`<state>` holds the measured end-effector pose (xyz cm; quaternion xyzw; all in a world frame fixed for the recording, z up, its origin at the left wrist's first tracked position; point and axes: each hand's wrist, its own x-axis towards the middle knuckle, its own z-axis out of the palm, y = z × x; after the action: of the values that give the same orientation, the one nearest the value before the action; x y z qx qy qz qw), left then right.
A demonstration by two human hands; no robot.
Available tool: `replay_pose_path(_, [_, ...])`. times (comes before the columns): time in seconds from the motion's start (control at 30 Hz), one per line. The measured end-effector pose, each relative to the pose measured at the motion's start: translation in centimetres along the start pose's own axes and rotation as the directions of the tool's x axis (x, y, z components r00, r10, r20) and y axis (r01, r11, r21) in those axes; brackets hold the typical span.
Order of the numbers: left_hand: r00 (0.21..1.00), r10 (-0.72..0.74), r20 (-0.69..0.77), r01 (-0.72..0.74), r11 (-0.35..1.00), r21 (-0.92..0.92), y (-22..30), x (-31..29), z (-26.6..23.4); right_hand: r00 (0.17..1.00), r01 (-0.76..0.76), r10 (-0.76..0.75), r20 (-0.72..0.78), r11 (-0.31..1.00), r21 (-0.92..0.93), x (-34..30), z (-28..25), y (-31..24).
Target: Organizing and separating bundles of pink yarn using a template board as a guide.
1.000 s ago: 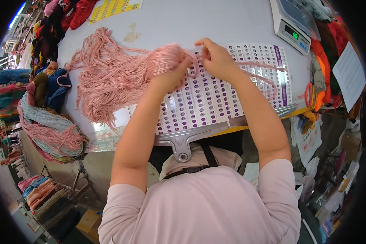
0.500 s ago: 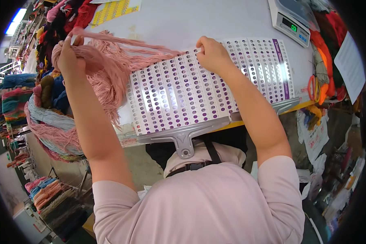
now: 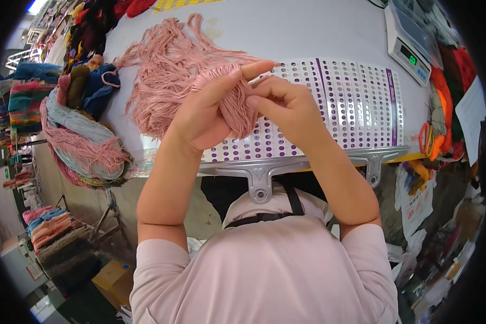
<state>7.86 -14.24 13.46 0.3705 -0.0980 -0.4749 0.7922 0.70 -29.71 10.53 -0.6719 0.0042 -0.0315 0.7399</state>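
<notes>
A looped bundle of pink yarn [image 3: 236,105] lies in my left hand [image 3: 200,116], its fingers curled round the loops and one finger pointing to the right. My right hand [image 3: 291,110] meets it from the right, thumb and fingertips pinched at the bundle's edge on strands too fine to make out clearly. More pink yarn [image 3: 159,81] spreads loose over the table to the left and beyond. Beneath both hands is a white sheet with rows of round purple-and-grey spots [image 3: 356,108], partly hidden by hands and yarn.
Grey metal clamps [image 3: 260,183] line the table's near edge. At the far right a digital scale [image 3: 407,46] stands near orange-handled scissors [image 3: 426,137]. Blue and pink skeins [image 3: 83,135] hang over the left edge, and dark yarn [image 3: 92,35] is heaped at the far left.
My left hand has come right and nearer with the yarn bundle, from the far left. My right hand has shifted nearer and now meets the bundle. The view has shifted slightly.
</notes>
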Motion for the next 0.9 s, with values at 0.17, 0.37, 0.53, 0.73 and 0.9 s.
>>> replay_pose_path(0.17, [0.999, 0.032, -0.013, -0.031, 0.996, 0.09, 0.4, -1.5, -0.2, 0.999, -0.042, 0.04, 0.023, 0.995, 0.088, -1.0, 0.7, -0.2])
replay_pose_path(0.37, [0.997, 0.079, -0.023, -0.079, 0.997, 0.005, 0.7, -2.6, -1.0, 0.976, -0.187, 0.151, 0.156, 0.95, 0.251, -1.7, 1.0, -1.7])
replay_pose_path(0.53, [0.995, 0.097, -0.002, -0.097, 0.992, 0.086, 0.4, -2.7, -0.8, 0.984, -0.174, 0.159, 0.081, 0.958, 0.23, -2.0, 2.3, -1.6])
replay_pose_path(0.73, [0.996, 0.092, 0.017, -0.091, 0.995, -0.047, 0.3, -3.0, -0.7, 0.999, -0.044, 0.045, 0.006, 0.991, -0.123, -2.3, 2.3, -1.5])
replay_pose_path(0.9, [0.988, 0.124, -0.091, -0.112, 0.986, 0.127, 1.1, -3.4, -2.4, 0.993, -0.115, 0.105, 0.059, 0.968, 0.225, -2.6, 2.2, -1.7])
